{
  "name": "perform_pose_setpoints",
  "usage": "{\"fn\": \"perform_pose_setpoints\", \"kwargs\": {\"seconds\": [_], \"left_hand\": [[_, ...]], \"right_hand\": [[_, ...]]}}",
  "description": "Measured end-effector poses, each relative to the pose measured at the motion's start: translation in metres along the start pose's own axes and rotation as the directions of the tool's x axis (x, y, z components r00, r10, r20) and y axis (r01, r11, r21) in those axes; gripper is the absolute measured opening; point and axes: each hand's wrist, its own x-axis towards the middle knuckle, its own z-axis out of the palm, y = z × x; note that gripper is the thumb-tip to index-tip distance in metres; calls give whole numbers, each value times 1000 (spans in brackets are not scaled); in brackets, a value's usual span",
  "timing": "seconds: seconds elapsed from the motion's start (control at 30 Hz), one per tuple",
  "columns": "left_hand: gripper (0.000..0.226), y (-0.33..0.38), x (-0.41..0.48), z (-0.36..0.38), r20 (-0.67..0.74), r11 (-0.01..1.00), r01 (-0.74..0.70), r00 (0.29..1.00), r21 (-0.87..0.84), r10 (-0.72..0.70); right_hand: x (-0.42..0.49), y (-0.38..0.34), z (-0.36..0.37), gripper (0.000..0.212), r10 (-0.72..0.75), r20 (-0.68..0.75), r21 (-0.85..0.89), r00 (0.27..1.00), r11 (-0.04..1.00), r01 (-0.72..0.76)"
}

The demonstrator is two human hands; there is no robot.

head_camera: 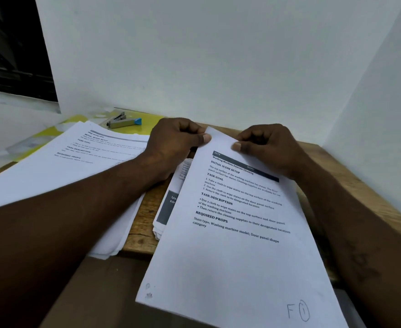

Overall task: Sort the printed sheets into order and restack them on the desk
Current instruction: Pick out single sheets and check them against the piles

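Left hand and right hand each pinching the top edge of a white printed paper sheet, tilted over the wooden bench, white paper stack at left

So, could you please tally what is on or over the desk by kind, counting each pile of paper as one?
Paper lots: 3 (held sheet, left stack, pile under the held sheet)
Stapler: 1
Yellow folder: 1
Total: 5
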Motion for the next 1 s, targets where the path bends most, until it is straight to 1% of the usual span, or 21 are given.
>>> {"fn": "perform_pose_setpoints", "kwargs": {"seconds": [0.2,0.3,0.43,0.5,0.6,0.73,0.87,1.0], "left_hand": [[18,0,0,-2,4,1000,14,1000,-15,-14],[18,2,-2,0,24,999,25,999,-45,-24],[16,3,-3,4,47,996,30,999,-88,-26],[15,3,-3,5,56,995,33,998,-96,-28],[15,4,-4,5,62,993,38,998,-113,-31],[14,5,-4,5,58,993,36,998,-116,-29],[13,6,-5,5,52,993,30,998,-115,-24],[13,5,-5,5,51,994,20,999,-106,-15]], "right_hand": [[0,0,-9,18,20,35,4,999,1000,-20],[-1,-3,-4,18,10,18,-14,1000,1000,-9],[-1,-14,7,27,-96,-32,12,995,995,97],[1,-18,13,24,-132,-64,10,989,991,133],[4,-18,17,21,-130,-101,-10,986,991,130],[3,-17,20,29,-139,-117,24,983,989,143],[4,-17,22,24,-121,-124,26,985,992,125],[3,-20,24,30,-133,-124,82,983,986,144]]}}
